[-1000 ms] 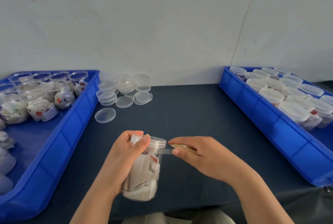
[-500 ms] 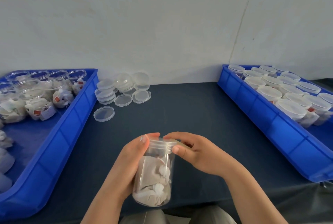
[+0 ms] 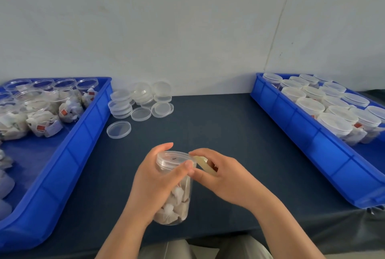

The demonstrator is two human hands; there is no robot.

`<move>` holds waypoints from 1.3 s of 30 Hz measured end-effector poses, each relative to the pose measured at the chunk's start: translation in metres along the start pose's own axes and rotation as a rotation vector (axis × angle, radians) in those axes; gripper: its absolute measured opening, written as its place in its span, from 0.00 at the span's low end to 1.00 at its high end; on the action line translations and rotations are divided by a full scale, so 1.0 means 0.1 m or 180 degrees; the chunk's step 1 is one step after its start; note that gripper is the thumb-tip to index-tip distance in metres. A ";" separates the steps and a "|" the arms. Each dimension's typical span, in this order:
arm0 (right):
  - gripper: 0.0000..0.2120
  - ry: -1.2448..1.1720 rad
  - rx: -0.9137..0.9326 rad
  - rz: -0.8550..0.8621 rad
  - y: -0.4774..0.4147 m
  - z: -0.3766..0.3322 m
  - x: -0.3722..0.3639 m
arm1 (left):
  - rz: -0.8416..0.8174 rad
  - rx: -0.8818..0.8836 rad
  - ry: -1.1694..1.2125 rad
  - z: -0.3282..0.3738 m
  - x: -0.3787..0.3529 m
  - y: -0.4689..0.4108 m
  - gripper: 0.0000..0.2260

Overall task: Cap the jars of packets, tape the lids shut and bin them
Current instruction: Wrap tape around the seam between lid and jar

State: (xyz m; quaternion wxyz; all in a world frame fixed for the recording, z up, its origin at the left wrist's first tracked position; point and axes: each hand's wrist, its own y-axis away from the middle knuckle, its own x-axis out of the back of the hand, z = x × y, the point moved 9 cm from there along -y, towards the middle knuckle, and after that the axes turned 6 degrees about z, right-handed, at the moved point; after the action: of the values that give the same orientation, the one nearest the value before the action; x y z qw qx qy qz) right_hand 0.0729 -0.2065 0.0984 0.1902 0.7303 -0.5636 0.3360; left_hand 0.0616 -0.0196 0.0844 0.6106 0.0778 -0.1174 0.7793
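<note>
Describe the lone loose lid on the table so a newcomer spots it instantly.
Start at the left blue bin; beside its right wall, by the back wall, sits a cluster of clear lids. The lone lid lies flat on the dark table nearer the person, apart from the rest, which are stacked or touching.

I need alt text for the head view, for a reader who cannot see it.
A person's left hand grips a capped clear jar of packets at a dark table, while the right hand holds a tape roll beside its lid. The blue left bin holds open jars, the blue right bin holds capped jars, and loose lids lie between.
</note>
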 end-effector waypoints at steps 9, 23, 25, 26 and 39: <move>0.19 0.0234 0.0228 -0.0350 0.04 -0.09 0.09 | -0.0458 0.0261 0.0617 -0.03 0.11 0.03 0.33; 0.23 -0.0445 0.0283 -0.0695 0.01 -0.08 -0.07 | -0.0788 0.0430 0.1181 -0.12 -0.04 0.12 0.35; 0.20 -0.0635 0.0285 -0.0605 0.01 -0.06 -0.08 | -0.0720 0.0292 0.1141 -0.04 -0.04 0.09 0.35; 0.19 -0.0738 0.0269 -0.0521 0.01 -0.05 -0.07 | -0.0658 0.0204 0.1086 0.00 -0.03 0.07 0.36; 0.13 -0.0323 -0.0064 0.0093 0.04 0.05 -0.05 | -0.0138 -0.0176 0.0031 0.10 -0.07 0.10 0.42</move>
State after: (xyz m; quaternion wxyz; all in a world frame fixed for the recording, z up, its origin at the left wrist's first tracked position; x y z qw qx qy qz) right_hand 0.0703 -0.2073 0.0904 0.1638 0.7362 -0.5864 0.2955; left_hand 0.0538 -0.0316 0.0914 0.6298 0.0597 -0.1342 0.7627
